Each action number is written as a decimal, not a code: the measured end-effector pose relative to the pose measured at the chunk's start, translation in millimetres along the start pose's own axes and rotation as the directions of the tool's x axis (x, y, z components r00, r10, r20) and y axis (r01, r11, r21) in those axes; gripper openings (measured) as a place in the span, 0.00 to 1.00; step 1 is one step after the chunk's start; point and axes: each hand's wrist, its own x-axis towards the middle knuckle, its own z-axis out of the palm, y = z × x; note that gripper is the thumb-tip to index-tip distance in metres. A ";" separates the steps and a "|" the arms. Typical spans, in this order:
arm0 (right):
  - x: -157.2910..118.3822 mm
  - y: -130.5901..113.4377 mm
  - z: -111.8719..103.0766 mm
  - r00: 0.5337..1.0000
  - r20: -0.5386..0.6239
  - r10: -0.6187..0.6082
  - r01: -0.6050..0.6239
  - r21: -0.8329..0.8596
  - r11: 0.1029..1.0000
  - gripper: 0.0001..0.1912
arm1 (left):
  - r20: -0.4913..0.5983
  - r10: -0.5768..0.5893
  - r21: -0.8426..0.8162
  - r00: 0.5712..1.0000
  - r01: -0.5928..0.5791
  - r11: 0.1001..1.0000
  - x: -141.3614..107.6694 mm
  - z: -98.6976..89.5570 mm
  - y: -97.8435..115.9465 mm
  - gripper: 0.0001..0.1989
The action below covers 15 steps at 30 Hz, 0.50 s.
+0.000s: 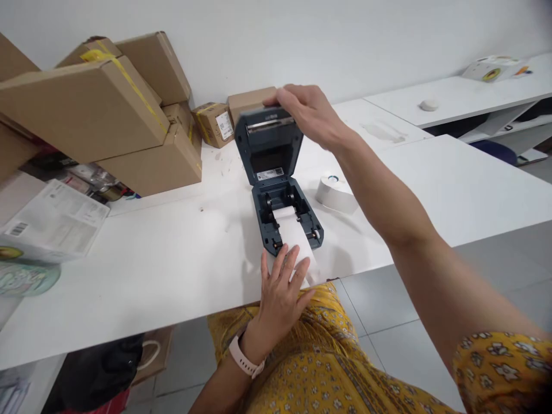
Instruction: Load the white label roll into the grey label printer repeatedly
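A dark label printer (260, 221) stands on the white table with its lid (269, 146) raised. Inside it lies a white paper roll, and its white strip (295, 233) runs out over the front edge. My left hand (282, 290) rests flat on the strip and the printer's front, fingers spread. My right hand (308, 112) is at the top edge of the lid, fingers wrapped over it and thumb on the near side. Right of the printer, a loose roll of white labels (334, 195) sits on the table.
Cardboard boxes (86, 109) are stacked at the back left, with smaller ones (214, 123) by the wall. A white package (56, 218) and a greenish item (28, 278) lie at the left. A side counter (448, 103) holds a small white object (429, 105).
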 end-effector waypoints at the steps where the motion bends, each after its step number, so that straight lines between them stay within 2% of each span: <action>1: -23.8 -10.7 0.0 0.999 -0.012 -0.035 0.034 -0.036 0.999 0.33 | -0.009 0.013 0.009 1.000 -0.013 1.000 -0.6 0.9 1.2 0.20; 5: -125.0 -46.1 7.9 0.995 0.020 -0.103 0.104 -0.093 0.990 0.25 | -0.125 0.005 -0.055 0.992 -0.012 0.998 -0.8 9.2 9.0 0.12; 8: -184.8 -48.8 28.6 0.999 0.020 -0.029 0.031 -0.117 0.993 0.23 | -0.246 -0.033 -0.144 0.969 -0.002 0.990 -0.9 16.2 14.0 0.11; 11: -220.5 -38.4 55.6 0.997 -0.061 0.041 -0.047 -0.108 0.993 0.21 | -0.296 -0.073 -0.217 0.952 0.007 0.976 -2.1 17.6 16.3 0.11; 13: -231.2 -32.2 70.7 0.987 -0.156 0.044 -0.061 -0.108 0.992 0.20 | -0.313 -0.093 -0.277 0.945 0.003 0.961 -4.7 15.4 15.8 0.09; 15: -234.6 -28.8 80.7 0.968 -0.251 0.032 -0.063 -0.118 0.991 0.19 | -0.305 -0.169 -0.390 0.937 0.039 0.920 -8.9 12.7 13.4 0.04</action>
